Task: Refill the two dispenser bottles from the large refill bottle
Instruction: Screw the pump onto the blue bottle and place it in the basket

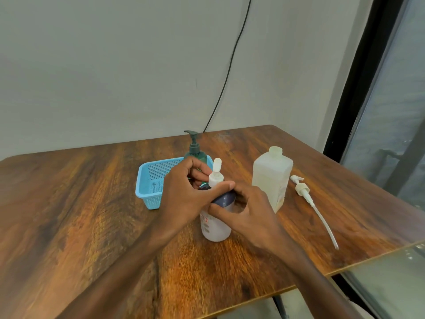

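A white dispenser bottle [215,229] with a dark blue shoulder stands on the wooden table [92,203] near its middle. Its white flip cap [215,174] is hinged open. My left hand [186,192] pinches the cap from the left. My right hand [246,212] wraps the bottle's shoulder from the right. A green pump dispenser bottle [195,150] stands behind my left hand, at the basket's right end. The large translucent refill bottle [272,176] stands uncapped to the right. Its white pump with a long tube [310,201] lies on the table beside it.
A light blue perforated basket [149,180] sits behind and left of the bottles. A black cable [230,65] runs down the wall to the table's back edge. The table's right edge [391,254] borders a dark-framed window.
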